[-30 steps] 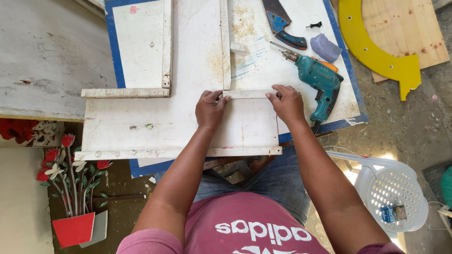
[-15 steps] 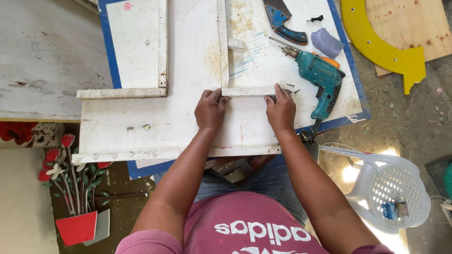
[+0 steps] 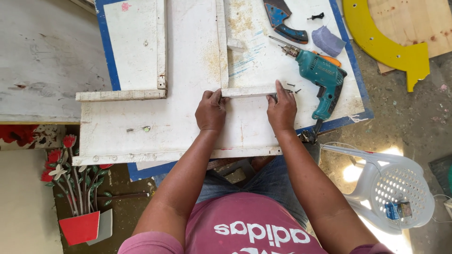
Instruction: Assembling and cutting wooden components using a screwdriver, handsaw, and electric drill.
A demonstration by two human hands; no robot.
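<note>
White painted board (image 3: 179,127), teal drill (image 3: 325,77), yellow curved cutout (image 3: 376,40), red flower pot (image 3: 79,228), white plastic chair (image 3: 395,188)

Left hand (image 3: 211,111), right hand (image 3: 281,107): side by side, fingers curled, pressing down.
</note>
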